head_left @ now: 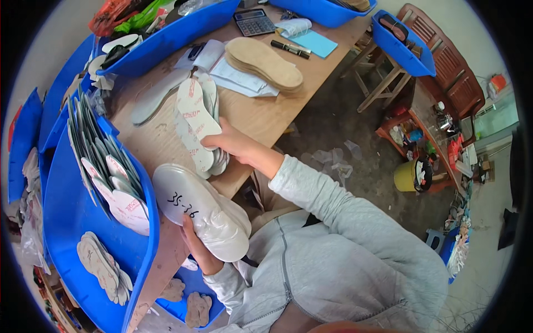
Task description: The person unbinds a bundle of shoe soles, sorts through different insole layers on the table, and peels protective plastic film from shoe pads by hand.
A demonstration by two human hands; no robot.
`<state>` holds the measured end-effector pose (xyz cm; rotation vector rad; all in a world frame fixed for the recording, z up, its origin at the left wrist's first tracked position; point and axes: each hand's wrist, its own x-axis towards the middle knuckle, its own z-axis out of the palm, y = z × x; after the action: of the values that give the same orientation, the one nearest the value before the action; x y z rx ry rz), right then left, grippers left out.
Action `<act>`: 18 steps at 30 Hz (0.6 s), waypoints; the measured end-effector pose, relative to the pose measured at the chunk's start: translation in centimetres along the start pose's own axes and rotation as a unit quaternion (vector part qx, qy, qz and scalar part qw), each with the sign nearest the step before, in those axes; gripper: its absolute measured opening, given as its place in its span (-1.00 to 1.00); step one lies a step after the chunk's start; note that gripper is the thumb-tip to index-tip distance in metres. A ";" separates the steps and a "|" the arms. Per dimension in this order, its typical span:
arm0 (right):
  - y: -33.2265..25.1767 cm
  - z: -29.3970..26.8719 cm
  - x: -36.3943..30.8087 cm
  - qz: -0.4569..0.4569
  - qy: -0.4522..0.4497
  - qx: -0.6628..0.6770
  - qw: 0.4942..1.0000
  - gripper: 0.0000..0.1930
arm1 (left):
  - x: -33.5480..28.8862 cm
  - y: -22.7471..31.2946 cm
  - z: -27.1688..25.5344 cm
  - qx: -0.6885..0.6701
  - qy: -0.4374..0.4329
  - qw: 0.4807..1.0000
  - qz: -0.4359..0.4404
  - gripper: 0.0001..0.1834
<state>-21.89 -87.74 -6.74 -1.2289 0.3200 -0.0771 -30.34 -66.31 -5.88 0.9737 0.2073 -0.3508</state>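
My left hand (pixel 197 242) grips a stack of pale silvery insoles (pixel 222 222) from below, its thumb on the side. The top insole has black handwriting on it, and the stack looks wrapped in clear film. My right hand (pixel 239 143) reaches over the table and pinches the near end of a white insole (pixel 193 100) with red print. That insole lies slantwise on a loose pile of similar insoles (pixel 189 136). The fingertips under its edge are hidden. Beside the pile rests a grey-white insole stack (pixel 155 100).
A blue bin (pixel 72 183) at left holds upright insoles (pixel 105 144) and a small stack (pixel 102 266). Tan insoles (pixel 264 64) lie on papers near a calculator (pixel 254 22), markers (pixel 290 49) and a blue pad (pixel 313 41). A wooden stool (pixel 380 89) carries another bin.
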 end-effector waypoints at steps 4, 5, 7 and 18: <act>0.4 -2.6 -0.9 0.008 -0.114 0.255 0.960 -0.38 | 0.1 -0.2 -0.1 0.006 0.010 1.000 0.010 -0.47; 0.2 -3.6 -1.4 0.003 -0.117 0.253 0.960 -0.38 | 0.1 -0.2 -0.2 -0.003 0.002 1.000 0.023 -0.47; -0.5 -5.9 -3.2 0.014 -0.123 0.263 0.957 -0.40 | 0.3 -0.4 -0.3 0.001 0.028 1.000 0.007 -0.46; -11.6 -29.9 -9.2 -0.189 0.027 0.095 0.977 -0.40 | 0.4 -0.7 -0.6 -0.009 0.042 0.999 -0.014 -0.43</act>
<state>-37.78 -116.85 -2.94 -1.0850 0.1176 -0.4597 -30.28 -66.23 -6.86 0.9691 0.3005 -0.3339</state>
